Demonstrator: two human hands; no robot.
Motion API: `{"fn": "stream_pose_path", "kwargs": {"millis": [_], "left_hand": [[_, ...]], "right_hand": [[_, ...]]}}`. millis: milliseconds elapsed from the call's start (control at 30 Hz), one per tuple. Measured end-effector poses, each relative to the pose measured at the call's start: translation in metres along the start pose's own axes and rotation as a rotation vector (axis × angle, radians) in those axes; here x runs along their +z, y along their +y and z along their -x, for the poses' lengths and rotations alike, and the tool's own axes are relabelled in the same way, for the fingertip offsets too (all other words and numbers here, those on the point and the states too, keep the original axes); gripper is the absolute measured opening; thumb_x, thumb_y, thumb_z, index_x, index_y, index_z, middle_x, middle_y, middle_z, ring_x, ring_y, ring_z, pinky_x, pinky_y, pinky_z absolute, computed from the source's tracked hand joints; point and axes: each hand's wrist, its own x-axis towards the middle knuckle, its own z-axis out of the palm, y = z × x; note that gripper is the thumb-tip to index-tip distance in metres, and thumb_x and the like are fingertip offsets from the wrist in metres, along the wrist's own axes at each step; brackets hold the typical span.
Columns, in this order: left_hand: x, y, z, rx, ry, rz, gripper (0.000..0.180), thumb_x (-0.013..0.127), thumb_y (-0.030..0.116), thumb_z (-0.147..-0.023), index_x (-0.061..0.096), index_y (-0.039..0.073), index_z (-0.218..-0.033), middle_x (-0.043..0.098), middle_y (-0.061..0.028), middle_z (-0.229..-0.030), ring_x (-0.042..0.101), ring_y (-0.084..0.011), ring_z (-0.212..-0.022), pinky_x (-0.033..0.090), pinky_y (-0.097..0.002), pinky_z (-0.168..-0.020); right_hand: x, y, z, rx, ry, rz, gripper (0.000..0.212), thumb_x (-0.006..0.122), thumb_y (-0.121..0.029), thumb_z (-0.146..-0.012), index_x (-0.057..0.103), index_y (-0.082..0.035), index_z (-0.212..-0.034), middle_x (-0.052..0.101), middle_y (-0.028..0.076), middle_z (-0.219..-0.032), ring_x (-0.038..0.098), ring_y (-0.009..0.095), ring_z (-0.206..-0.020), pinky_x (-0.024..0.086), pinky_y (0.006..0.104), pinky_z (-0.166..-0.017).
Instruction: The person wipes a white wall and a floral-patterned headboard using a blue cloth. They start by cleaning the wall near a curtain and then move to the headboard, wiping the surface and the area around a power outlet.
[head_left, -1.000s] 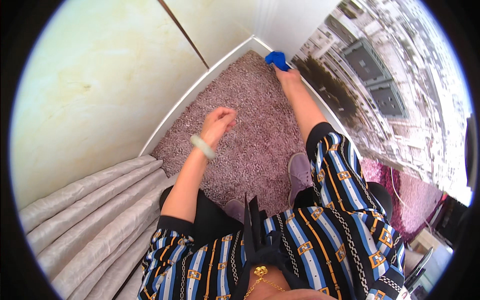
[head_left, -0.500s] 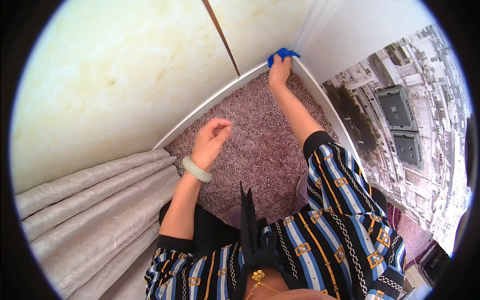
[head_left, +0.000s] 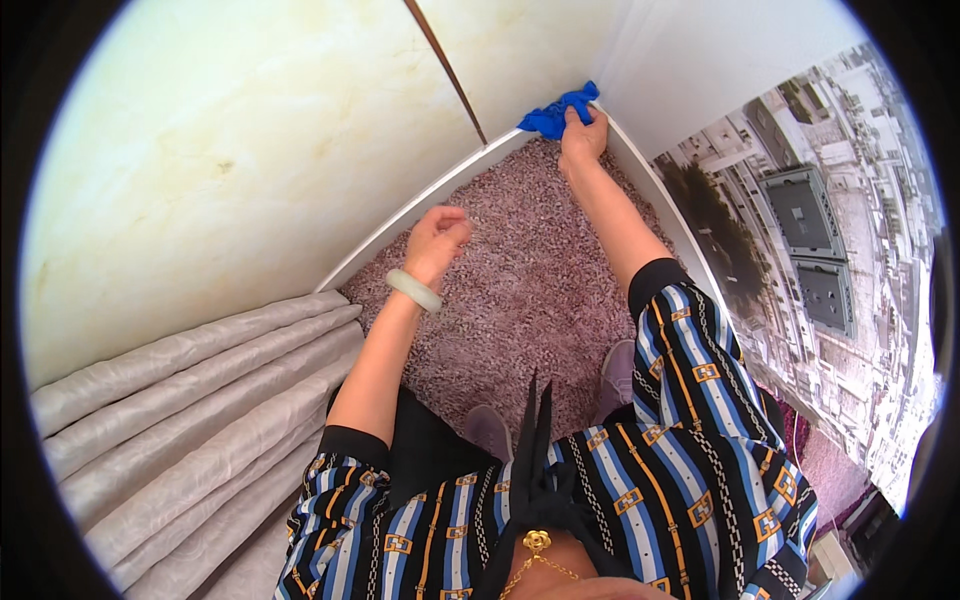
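At the far corner, my right hand [head_left: 583, 140] is closed on a blue cloth [head_left: 556, 119]. The bunched cloth lies against the top of the white baseboard [head_left: 455, 180] where two walls meet, and its lower folds are partly hidden by my fingers. My left hand [head_left: 436, 244] hovers over the purple-grey shaggy carpet [head_left: 500, 290], to the left of the right one. Its fingers are loosely curled in, with nothing visible in them. A pale bangle [head_left: 414, 290] sits on my left wrist.
Grey curtains [head_left: 220, 400] hang in folds at the left. A cream marbled wall [head_left: 240, 150] with a dark vertical strip [head_left: 450, 75] rises ahead. Along the right wall runs a black-and-white picture panel [head_left: 790, 240]. My shoes [head_left: 488, 428] rest on the carpet.
My right hand has shifted slightly right in the corner, and the blue cloth now spreads wider along the baseboard. The left hand has moved a little forward and right.
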Motion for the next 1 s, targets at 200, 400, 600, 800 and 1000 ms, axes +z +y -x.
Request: {"fn": "stream_pose_path", "kwargs": {"millis": [200, 400, 600, 800, 1000], "left_hand": [[-0.005, 0.012, -0.003, -0.151, 0.314, 0.456, 0.039, 0.059, 0.018, -0.091, 0.047, 0.007, -0.127, 0.053, -0.0113, -0.121, 0.055, -0.0274, -0.107, 0.047, -0.0452, -0.092], [-0.034, -0.028, -0.054, -0.230, 0.278, 0.587, 0.025, 0.057, 0.014, -0.093, 0.053, 0.010, -0.117, 0.059, -0.0109, -0.108, 0.061, -0.0263, -0.090, 0.054, -0.0425, -0.074], [-0.034, -0.080, -0.076, -0.190, 0.402, 0.988, 0.020, 0.053, 0.000, -0.093, 0.050, -0.001, -0.113, 0.057, -0.0143, -0.110, 0.058, -0.0265, -0.099, 0.057, -0.0394, -0.088], [-0.030, -0.031, -0.066, -0.240, 0.409, 1.326, 0.031, 0.053, -0.014, -0.082, 0.047, -0.008, -0.113, 0.052, -0.0237, -0.114, 0.057, -0.0351, -0.105, 0.057, -0.0437, -0.091], [0.022, 0.058, -0.056, -0.241, 0.387, 1.340, 0.026, 0.060, -0.015, -0.077, 0.053, -0.006, -0.101, 0.056, -0.0199, -0.107, 0.057, -0.0307, -0.102, 0.058, -0.0378, -0.086]], "right_hand": [[0.052, 0.022, 0.123, 0.029, -0.113, 0.374, 0.023, 0.054, -0.007, -0.088, 0.050, 0.001, -0.109, 0.059, 0.026, -0.104, 0.057, 0.043, -0.098, 0.045, 0.0482, -0.087], [0.055, 0.077, 0.166, 0.600, -0.696, -0.052, 0.034, 0.065, -0.017, -0.087, 0.057, -0.008, -0.118, 0.064, 0.011, -0.106, 0.061, 0.024, -0.088, 0.050, 0.0393, -0.076], [0.039, 0.044, 0.138, 1.011, -0.541, -0.260, 0.019, 0.049, -0.008, -0.094, 0.055, -0.007, -0.112, 0.056, 0.009, -0.096, 0.054, 0.023, -0.084, 0.053, 0.0430, -0.081], [0.045, 0.005, 0.138, 1.157, -0.328, -0.498, 0.022, 0.054, -0.001, -0.088, 0.050, 0.004, -0.109, 0.051, 0.019, -0.108, 0.050, 0.032, -0.101, 0.050, 0.0471, -0.091], [0.026, -0.044, 0.092, 1.102, -0.333, -0.707, 0.024, 0.061, 0.000, -0.085, 0.053, 0.001, -0.107, 0.052, 0.019, -0.107, 0.052, 0.028, -0.097, 0.053, 0.0386, -0.083]]}}
